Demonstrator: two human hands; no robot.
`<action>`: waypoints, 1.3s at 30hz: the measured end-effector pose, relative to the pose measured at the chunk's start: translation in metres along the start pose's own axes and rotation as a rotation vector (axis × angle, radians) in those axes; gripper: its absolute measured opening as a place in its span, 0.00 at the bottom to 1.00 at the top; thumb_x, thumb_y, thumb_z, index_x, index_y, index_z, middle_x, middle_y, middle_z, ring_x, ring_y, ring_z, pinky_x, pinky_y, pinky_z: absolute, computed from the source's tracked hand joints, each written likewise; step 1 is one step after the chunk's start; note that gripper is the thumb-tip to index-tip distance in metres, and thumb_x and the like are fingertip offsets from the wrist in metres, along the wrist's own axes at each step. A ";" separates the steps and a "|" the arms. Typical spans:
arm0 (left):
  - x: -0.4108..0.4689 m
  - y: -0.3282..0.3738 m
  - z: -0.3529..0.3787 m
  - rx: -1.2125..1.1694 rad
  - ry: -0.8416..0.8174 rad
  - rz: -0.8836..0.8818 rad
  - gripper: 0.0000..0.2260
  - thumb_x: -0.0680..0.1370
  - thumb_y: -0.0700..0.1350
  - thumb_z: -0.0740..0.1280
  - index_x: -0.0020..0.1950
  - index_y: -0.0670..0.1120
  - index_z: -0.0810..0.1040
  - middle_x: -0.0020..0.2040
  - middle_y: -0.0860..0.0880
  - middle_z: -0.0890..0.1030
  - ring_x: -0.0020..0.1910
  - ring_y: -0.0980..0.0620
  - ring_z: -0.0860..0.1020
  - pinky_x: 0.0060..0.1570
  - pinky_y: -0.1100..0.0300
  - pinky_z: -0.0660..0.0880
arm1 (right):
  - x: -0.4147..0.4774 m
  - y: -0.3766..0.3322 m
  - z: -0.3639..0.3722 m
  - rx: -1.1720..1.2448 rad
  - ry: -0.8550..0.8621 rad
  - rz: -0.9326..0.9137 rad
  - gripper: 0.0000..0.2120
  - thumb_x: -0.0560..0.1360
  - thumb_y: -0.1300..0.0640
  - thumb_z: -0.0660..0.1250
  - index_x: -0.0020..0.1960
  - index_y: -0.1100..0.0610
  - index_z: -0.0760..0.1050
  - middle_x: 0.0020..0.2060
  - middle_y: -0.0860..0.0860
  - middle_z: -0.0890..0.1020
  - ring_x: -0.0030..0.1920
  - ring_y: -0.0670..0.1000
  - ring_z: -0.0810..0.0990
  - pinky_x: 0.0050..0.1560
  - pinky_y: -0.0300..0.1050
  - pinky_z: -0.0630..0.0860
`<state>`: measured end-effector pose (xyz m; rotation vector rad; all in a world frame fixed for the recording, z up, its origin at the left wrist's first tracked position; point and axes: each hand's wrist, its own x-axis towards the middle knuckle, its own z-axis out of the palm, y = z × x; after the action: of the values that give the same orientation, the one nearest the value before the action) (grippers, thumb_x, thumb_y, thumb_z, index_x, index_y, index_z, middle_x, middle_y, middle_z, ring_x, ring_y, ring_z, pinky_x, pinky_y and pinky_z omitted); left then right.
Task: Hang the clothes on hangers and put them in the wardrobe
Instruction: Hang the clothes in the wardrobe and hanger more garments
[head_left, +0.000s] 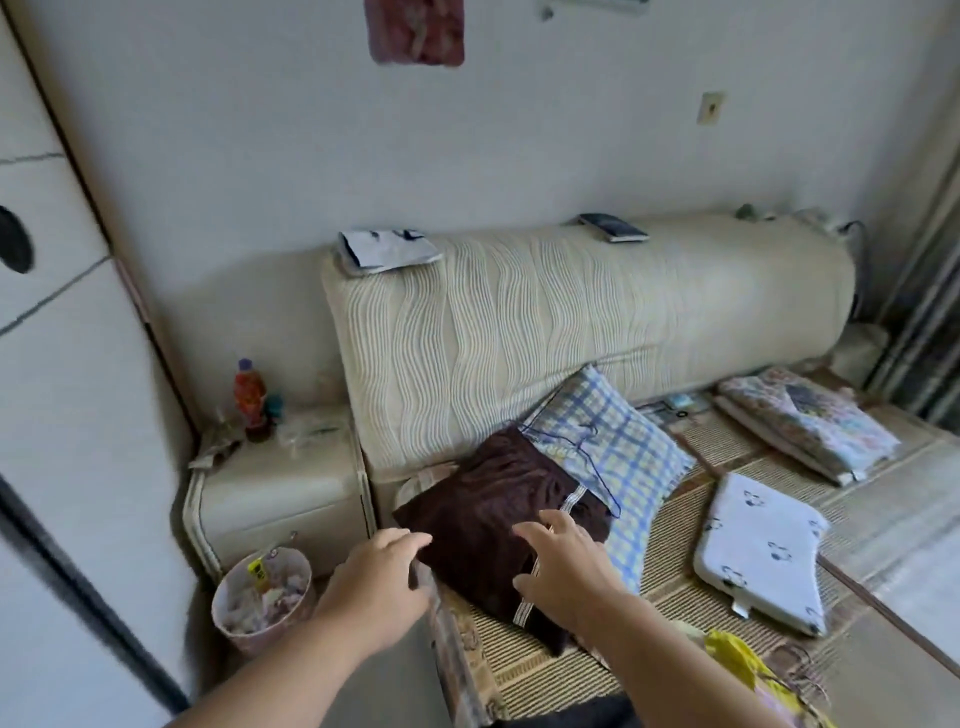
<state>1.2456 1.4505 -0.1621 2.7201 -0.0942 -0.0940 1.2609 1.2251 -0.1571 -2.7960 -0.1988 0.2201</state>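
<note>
I hold the left hand (382, 571) and right hand (563, 566) spread over the brown garment (493, 499), gripping nothing. The hanger (577, 451) lies unused at its far edge, so I judge nothing is hung yet.

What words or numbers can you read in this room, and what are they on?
No text here can be read.
The bottle label: too blurred.
The yellow tag in the bin: too small.
The paper on the headboard: dark marks, unreadable.
</note>
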 end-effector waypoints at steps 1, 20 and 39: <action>0.021 -0.011 -0.002 0.009 -0.024 0.027 0.27 0.70 0.57 0.64 0.70 0.57 0.69 0.70 0.55 0.68 0.68 0.53 0.68 0.66 0.55 0.67 | 0.018 -0.002 0.006 0.028 0.011 0.039 0.30 0.70 0.46 0.66 0.71 0.41 0.62 0.73 0.50 0.59 0.71 0.54 0.62 0.68 0.53 0.64; 0.307 -0.008 0.037 0.321 -0.265 0.391 0.25 0.73 0.57 0.63 0.70 0.57 0.67 0.71 0.55 0.67 0.71 0.54 0.62 0.69 0.57 0.61 | 0.214 0.088 0.043 0.166 -0.069 0.439 0.30 0.73 0.49 0.63 0.73 0.44 0.58 0.70 0.51 0.63 0.64 0.54 0.70 0.61 0.52 0.70; 0.540 0.024 0.231 0.384 -0.575 0.296 0.28 0.74 0.57 0.62 0.73 0.59 0.61 0.75 0.54 0.61 0.73 0.51 0.57 0.69 0.53 0.62 | 0.448 0.301 0.145 0.272 -0.236 0.625 0.34 0.77 0.46 0.58 0.77 0.49 0.45 0.77 0.50 0.51 0.73 0.56 0.59 0.64 0.55 0.68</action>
<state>1.7634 1.2922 -0.3909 2.9225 -0.7431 -0.8436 1.7072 1.0611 -0.4503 -2.4696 0.6150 0.6658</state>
